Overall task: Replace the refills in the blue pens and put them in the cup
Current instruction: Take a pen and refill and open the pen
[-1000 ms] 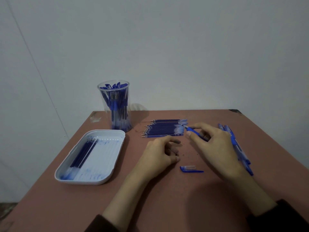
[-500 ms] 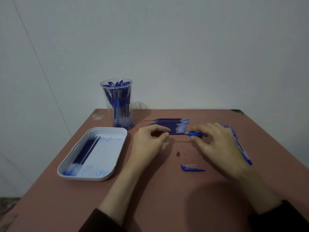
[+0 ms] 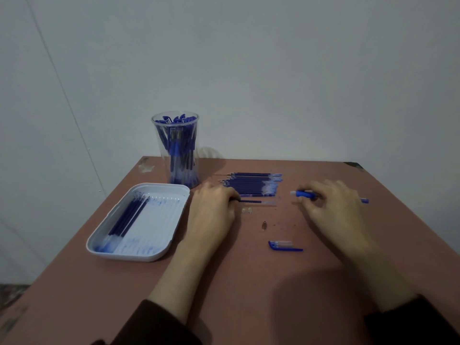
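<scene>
Hands part over the table [image 3: 249, 282]: half a second ago they met at the near edge of the refill row [image 3: 251, 184], and now a clear gap lies between them. The left hand [image 3: 211, 207] pinches one refill [image 3: 256, 201] by its tip end, clear tail pointing right, just beside the row. The right hand [image 3: 333, 207] curls round the pen [image 3: 305, 194], blue grip section poking out to the left and the barrel's tail showing past the knuckles.

The refill seems to have been drawn out of the pen, which would leave the barrel ready for a fresh one from the row. The tray [image 3: 174, 235], already holding a few refills, looks the likely place for this one.

The cap [image 3: 283, 246] and a small nose cone [image 3: 264, 224] lie loose near the person. The cup [image 3: 159, 143], packed with pens, stands behind the tray, well apart from this pen.
</scene>
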Demonstrator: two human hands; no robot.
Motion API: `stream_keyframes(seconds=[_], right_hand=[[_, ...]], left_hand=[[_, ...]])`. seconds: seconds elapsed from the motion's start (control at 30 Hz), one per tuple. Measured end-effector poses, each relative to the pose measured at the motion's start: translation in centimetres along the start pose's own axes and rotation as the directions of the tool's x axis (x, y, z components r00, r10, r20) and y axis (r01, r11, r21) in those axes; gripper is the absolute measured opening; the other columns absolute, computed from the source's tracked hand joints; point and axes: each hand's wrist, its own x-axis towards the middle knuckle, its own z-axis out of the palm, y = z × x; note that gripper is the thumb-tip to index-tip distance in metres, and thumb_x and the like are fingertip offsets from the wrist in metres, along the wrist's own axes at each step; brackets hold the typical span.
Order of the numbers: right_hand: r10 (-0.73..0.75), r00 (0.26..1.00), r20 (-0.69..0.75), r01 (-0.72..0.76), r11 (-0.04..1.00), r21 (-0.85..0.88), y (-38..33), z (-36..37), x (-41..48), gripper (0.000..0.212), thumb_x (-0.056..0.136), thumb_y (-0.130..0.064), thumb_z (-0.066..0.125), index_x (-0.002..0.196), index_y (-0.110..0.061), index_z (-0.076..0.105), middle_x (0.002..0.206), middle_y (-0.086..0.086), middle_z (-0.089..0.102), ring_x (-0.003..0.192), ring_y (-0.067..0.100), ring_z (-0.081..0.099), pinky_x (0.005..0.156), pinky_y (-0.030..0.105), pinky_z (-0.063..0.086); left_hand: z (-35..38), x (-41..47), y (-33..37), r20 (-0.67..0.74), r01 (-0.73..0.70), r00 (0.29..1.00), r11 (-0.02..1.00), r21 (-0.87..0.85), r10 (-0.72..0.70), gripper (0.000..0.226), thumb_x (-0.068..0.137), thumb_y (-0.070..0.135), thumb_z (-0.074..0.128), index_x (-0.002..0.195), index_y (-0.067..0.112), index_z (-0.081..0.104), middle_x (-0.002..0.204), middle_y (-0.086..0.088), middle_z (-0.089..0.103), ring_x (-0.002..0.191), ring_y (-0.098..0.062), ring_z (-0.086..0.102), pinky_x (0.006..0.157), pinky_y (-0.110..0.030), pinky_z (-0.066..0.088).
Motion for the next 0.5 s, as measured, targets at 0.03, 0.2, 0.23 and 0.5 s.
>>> stream_keyframes(seconds=[0.03,0.2,0.23,0.5], right_hand=[[0.006,1.000,0.008,-0.006,1.000,0.003,-0.1,0.0,0.0,0.012,0.086,-0.024,0.062,0.096,-0.028,0.069,0.086,-0.006,0.064,0.092,0.018,0.052,0.087,0.036,0.034],[-0.021,0.999,0.040,0.020,0.999,0.028,-0.8,0.4,-0.3,0.012,0.087,-0.028,0.062,0.096,-0.028,0.069,0.088,-0.008,0.065,0.093,0.017,0.052,0.090,0.042,0.039],[-0.022,0.999,0.033,0.020,0.999,0.041,-0.8,0.4,-0.3,0.012,0.087,-0.029,0.062,0.096,-0.027,0.070,0.088,-0.007,0.065,0.092,0.017,0.053,0.090,0.044,0.040],[-0.046,0.999,0.003,0.045,0.991,0.125,-1.3,0.8,-0.5,0.012,0.085,-0.026,0.066,0.095,-0.029,0.071,0.085,-0.012,0.067,0.089,0.015,0.054,0.090,0.045,0.042]], left_hand=[[0.2,0.1,0.0,0.020,0.013,1.000,1.000,0.024,-0.013,0.024,0.087,0.013,0.056,0.101,0.021,0.074,0.102,0.000,0.069,0.097,-0.024,0.053,0.082,-0.035,0.042],[1.4,0.8,0.5,0.113,0.006,0.993,0.996,0.094,-0.017,0.024,0.093,0.025,0.052,0.109,0.026,0.070,0.109,0.001,0.061,0.105,-0.022,0.045,0.082,-0.031,0.034],[1.7,0.9,0.6,0.118,0.000,0.993,0.995,0.101,-0.012,0.024,0.093,0.026,0.051,0.110,0.026,0.069,0.108,0.001,0.061,0.106,-0.022,0.045,0.081,-0.032,0.034],[2.9,2.6,-0.4,0.036,0.046,0.998,0.995,0.085,-0.049,0.018,0.086,0.031,0.060,0.100,0.020,0.065,0.107,0.002,0.064,0.104,-0.023,0.046,0.080,-0.032,0.033]])
